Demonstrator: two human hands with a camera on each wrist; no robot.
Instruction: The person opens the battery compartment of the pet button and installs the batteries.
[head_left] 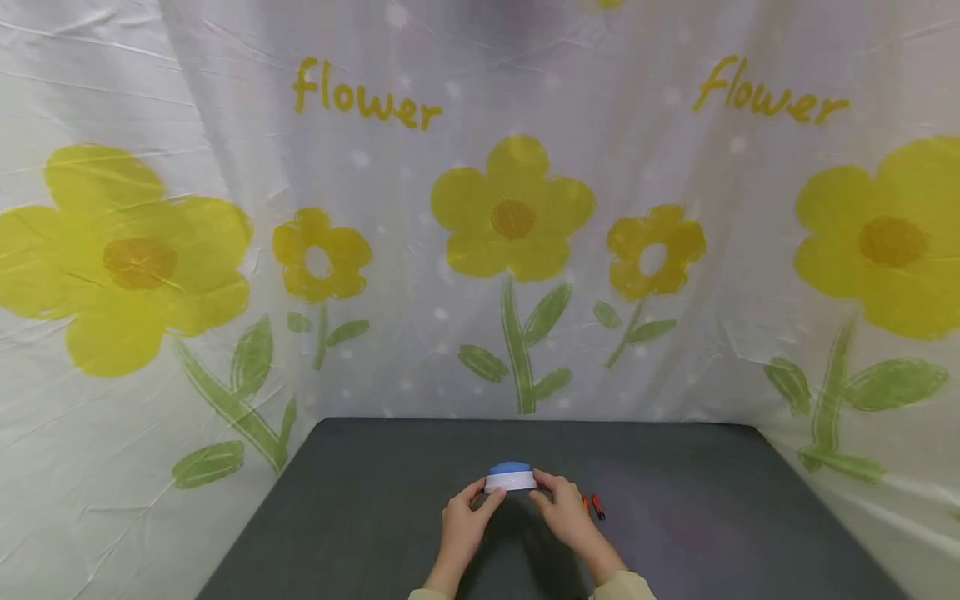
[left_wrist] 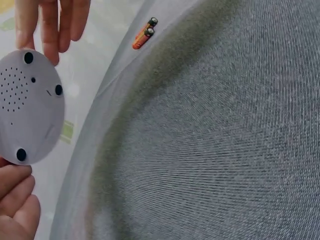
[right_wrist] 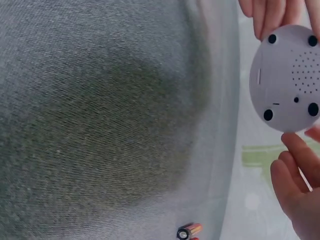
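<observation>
A round push button [head_left: 511, 477] with a blue dome on a white base is held up above the dark table, between both hands. My left hand [head_left: 463, 518] grips its left edge with thumb and fingers. On the opposite edge, my right hand [head_left: 567, 515] pinches the rim the same way. Seen from below in the left wrist view, the button's white underside [left_wrist: 37, 107] has dark round feet, a patch of small holes and a small slot. The same underside [right_wrist: 280, 75] shows in the right wrist view; the blue dome is hidden there.
Two orange-and-black batteries [head_left: 597, 507] lie on the table to the right of my right hand. The dark grey table [head_left: 360, 500] ends at the back and sides against a white curtain [head_left: 405, 333] printed with yellow flowers.
</observation>
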